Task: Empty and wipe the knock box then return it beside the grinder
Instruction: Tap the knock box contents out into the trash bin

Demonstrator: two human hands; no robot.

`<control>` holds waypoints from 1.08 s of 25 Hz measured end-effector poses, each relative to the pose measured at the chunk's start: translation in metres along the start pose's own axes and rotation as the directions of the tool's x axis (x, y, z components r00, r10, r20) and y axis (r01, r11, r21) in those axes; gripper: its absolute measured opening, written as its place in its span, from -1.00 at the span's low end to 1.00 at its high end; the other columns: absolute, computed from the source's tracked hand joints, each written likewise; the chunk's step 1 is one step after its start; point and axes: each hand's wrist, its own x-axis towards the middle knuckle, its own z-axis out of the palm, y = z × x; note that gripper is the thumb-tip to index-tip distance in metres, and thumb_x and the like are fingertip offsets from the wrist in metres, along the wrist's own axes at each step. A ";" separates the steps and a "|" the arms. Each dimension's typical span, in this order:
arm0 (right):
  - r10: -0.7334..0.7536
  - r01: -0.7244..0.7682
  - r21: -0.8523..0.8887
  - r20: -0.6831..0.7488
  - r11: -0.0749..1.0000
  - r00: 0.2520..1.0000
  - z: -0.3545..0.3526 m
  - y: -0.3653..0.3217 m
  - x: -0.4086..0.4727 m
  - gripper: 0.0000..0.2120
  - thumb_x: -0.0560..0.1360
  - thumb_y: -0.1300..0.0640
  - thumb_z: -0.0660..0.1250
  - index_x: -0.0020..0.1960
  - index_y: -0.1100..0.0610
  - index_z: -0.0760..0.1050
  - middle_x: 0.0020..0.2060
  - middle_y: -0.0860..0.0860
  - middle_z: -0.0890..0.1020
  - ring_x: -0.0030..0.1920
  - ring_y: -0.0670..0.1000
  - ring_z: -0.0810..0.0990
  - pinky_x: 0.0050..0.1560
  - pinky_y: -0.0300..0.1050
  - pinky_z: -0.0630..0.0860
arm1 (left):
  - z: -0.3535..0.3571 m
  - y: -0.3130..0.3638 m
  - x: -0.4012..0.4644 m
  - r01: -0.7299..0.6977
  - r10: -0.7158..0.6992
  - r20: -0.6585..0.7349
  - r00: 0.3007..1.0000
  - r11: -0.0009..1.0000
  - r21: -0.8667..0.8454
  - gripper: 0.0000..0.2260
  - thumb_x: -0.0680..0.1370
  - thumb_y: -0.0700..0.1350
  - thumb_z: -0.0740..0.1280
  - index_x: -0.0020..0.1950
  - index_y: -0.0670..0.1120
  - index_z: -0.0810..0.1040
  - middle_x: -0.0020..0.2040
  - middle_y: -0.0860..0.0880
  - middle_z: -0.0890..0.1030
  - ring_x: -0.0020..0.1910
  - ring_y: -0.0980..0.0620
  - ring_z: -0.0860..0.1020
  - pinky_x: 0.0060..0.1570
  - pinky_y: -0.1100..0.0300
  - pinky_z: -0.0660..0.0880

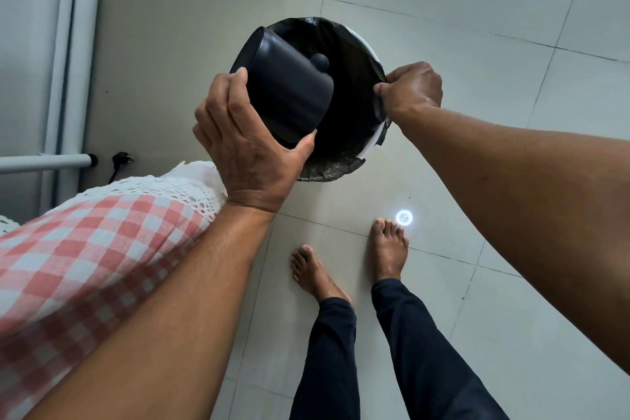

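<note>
The knock box (pixel 284 85) is a matte black cylinder with a rounded bar end showing at its rim. My left hand (pixel 250 153) grips its wall and holds it tipped sideways, mouth pointing into a waste bin (pixel 370 147) on the floor. The bin is white and lined with a black plastic bag (pixel 354 78). My right hand (pixel 410 89) pinches the bag's edge at the bin's right rim. The inside of the knock box and the bottom of the bin are hidden.
A table with a red-and-white checked cloth (pixel 85 249) and lace edge lies at the left. A white metal frame (pixel 64 44) and a black plug (pixel 121 158) stand by the wall. My bare feet (pixel 385 249) are on the pale tiled floor below the bin.
</note>
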 end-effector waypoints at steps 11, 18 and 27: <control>-0.155 0.159 0.097 -0.043 0.983 0.987 -0.018 -0.008 -0.042 -0.74 0.54 0.03 0.46 0.21 0.04 0.70 0.16 0.02 0.75 0.21 0.06 0.69 0.26 -0.15 0.54 | -0.005 0.014 0.011 0.528 -0.475 0.241 0.847 0.803 -0.276 -0.01 0.18 0.31 0.65 0.41 -0.25 0.47 0.35 -0.18 0.54 0.35 -0.19 0.51 0.30 0.23 0.40; -0.241 0.149 0.474 0.139 0.868 0.961 -0.062 -0.030 -0.146 -0.88 0.57 -0.05 0.47 0.04 -0.08 0.75 -0.09 -0.08 0.79 -0.05 -0.06 0.78 0.14 -0.02 0.71 | -0.082 0.015 0.027 0.868 -0.542 0.757 0.364 -0.098 -0.487 -0.75 0.42 0.10 0.61 -0.10 -0.03 0.68 -0.25 0.10 0.72 -0.18 0.07 0.69 -0.05 0.07 0.65; -0.412 0.218 0.618 0.190 0.755 0.891 -0.172 -0.080 -0.281 -0.88 0.58 0.05 0.48 0.11 -0.05 0.74 -0.13 -0.09 0.80 0.00 -0.01 0.78 -0.05 -0.18 0.68 | -0.247 0.029 0.034 0.822 -0.248 0.875 0.417 -0.307 -0.479 -0.48 0.29 0.19 0.53 0.16 -0.03 0.68 -0.02 -0.04 0.75 -0.04 -0.04 0.69 -0.04 0.06 0.66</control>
